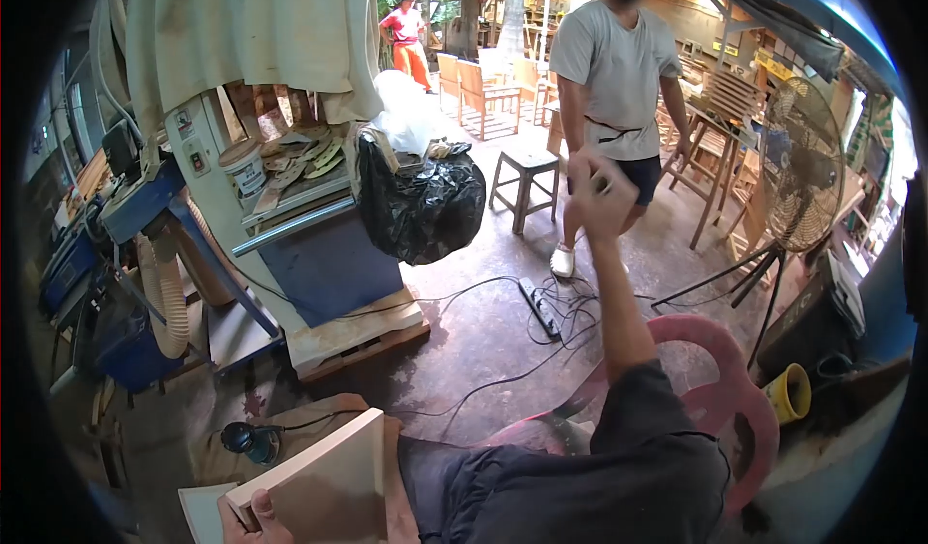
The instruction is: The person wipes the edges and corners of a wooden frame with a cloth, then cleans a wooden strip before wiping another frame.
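My left hand [256, 520] grips the near corner of a pale wooden panel [333, 476] with a thick edge, thumb over the side. The panel stands tilted against my lap at the bottom of the view. Just beyond it, a dark teal power sander [253, 441] lies on a brown sheet [215, 459], its cord trailing right. My right hand [601, 194] is raised at arm's length, fingers curled and slightly blurred, with nothing showing in them. It overlaps a standing person in a grey shirt [619, 70].
A power strip [538, 309] and tangled cords lie on the floor. A machine cabinet [329, 283] with a black plastic bag [416, 201] stands left. A stool [525, 188], a pedestal fan [800, 167] and a red plastic chair [710, 341] are around me. Another person [406, 36] stands far back.
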### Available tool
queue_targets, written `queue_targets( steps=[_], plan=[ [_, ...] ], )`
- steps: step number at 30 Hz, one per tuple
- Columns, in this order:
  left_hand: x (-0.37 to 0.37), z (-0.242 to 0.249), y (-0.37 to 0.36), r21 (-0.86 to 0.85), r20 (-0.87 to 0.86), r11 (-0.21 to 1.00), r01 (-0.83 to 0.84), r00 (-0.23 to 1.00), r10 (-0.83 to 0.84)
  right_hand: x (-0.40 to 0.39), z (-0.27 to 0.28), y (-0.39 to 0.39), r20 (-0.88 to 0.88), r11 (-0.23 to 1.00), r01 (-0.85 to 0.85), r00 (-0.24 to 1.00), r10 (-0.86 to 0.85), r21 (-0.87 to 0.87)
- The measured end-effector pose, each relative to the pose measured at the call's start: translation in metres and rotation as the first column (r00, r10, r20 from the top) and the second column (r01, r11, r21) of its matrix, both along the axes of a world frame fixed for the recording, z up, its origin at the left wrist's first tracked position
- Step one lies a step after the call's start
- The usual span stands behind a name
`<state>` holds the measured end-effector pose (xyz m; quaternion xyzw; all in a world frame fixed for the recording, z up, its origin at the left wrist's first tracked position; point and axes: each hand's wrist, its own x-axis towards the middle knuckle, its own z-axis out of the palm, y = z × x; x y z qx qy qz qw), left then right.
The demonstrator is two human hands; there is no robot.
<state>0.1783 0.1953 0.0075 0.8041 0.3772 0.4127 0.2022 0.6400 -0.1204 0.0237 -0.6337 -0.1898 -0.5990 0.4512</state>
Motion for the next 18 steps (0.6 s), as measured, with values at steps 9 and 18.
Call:
queue_targets(
  steps=[9,18],
  plan=[
    [-0.007,0.003,-0.01,-0.002,0.114,1.0,0.004,0.993,-0.004,-0.043,0.109,-0.006,0.304,0.96,0.233,0.913,-0.271,0.156],
    [-0.012,0.0,-0.009,0.027,0.083,1.0,-0.003,0.997,0.001,-0.062,0.103,-0.016,0.293,0.977,0.198,0.932,-0.211,0.076]
  ],
)
